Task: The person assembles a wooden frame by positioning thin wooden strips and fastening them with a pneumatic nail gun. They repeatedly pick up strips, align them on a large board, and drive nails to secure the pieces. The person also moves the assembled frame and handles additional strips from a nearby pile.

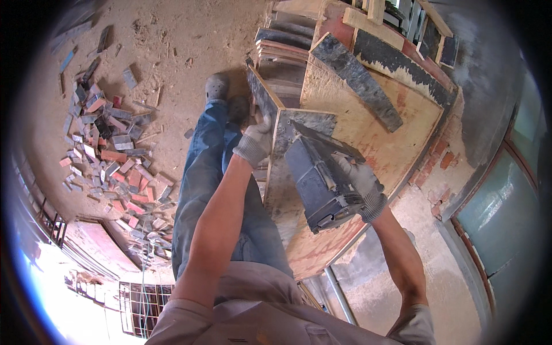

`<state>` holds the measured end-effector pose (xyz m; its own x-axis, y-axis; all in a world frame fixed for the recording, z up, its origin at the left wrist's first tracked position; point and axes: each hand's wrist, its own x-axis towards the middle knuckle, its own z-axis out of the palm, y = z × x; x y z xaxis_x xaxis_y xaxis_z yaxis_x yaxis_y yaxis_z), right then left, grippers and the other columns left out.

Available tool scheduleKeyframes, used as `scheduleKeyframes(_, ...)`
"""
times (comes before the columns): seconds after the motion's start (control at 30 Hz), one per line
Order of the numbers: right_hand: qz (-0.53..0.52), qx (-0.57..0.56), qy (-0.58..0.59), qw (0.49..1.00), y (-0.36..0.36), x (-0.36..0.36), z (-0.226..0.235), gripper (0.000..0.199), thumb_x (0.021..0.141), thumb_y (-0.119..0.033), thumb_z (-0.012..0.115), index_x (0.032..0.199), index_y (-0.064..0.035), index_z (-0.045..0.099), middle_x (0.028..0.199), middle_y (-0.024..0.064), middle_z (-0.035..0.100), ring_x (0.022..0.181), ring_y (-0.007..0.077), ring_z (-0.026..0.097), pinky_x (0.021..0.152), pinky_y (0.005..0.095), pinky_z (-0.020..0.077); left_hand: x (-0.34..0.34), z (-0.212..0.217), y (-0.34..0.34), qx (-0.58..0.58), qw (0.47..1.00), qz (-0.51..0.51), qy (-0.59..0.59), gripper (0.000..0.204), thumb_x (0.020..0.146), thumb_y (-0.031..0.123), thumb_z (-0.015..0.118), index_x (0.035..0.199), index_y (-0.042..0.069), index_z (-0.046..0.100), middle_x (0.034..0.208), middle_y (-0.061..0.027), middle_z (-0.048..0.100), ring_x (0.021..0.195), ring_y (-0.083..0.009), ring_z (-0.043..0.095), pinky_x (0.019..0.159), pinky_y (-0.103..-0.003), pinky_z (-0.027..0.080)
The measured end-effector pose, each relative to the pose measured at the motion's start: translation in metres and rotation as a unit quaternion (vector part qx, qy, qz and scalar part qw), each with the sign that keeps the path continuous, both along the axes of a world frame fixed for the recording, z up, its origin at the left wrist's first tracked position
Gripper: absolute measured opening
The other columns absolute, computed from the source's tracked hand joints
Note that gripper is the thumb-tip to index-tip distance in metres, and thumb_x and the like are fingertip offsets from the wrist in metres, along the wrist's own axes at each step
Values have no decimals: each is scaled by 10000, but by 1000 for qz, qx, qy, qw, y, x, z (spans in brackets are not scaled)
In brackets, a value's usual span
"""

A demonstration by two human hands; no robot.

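Note:
My left hand (256, 140), in a pale knit glove, closes on a narrow wooden board (264, 91) standing on edge, dark on its face with a bare wood rim. That board meets a grey-stained panel (307, 119) at a corner. My right hand (361, 181), gloved too, wraps round the handle of a bulky black power tool (316, 178) with a boxy body; its exact kind I cannot make out. The tool is tilted over the worktop, its narrower end near the grey panel. My right fingers are partly hidden behind its body.
A loose dark plank (359, 80) lies across the plywood worktop (345, 115). Stacked boards (284, 49) stand at its far left end. A heap of wood offcuts (123, 149) covers the floor at left. The wall (402, 247) and windows (500, 201) run along the right.

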<state>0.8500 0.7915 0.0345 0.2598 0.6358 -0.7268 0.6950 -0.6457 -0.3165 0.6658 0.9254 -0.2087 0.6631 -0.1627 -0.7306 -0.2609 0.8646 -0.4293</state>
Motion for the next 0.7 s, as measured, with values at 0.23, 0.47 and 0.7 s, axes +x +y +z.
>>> scheduleKeyframes(0.23, -16, 12, 40, 999, -16, -3, -7, 743, 823, -131, 720, 1509, -271, 470, 1067, 146, 708, 875, 352, 702, 807, 453, 562, 1, 6, 2, 10, 1000, 0, 12, 341, 1074, 229, 466, 1253, -27, 603, 1168, -197, 680, 1071, -348, 668, 987, -512, 534)
scheduleKeyframes(0.47, 38, -3, 8, 999, -30, -3, -18, 703, 869, -108, 656, 1518, -282, 445, 1052, 148, 706, 844, 350, 713, 730, 453, 579, 0, 0, 1, 13, 1000, -8, -14, 329, 1051, 272, 539, 1203, -7, 627, 1096, -176, 696, 960, -317, 690, 903, -502, 564)
scheduleKeyframes(0.7, 10, 23, 15, 1000, -27, -8, -12, 663, 906, -104, 620, 1521, -271, 439, 957, 171, 706, 845, 353, 713, 727, 465, 583, -1, 1, 1, 29, 999, -19, -39, 344, 1056, 294, 521, 1197, 2, 637, 1047, -152, 714, 945, -307, 701, 883, -489, 574)
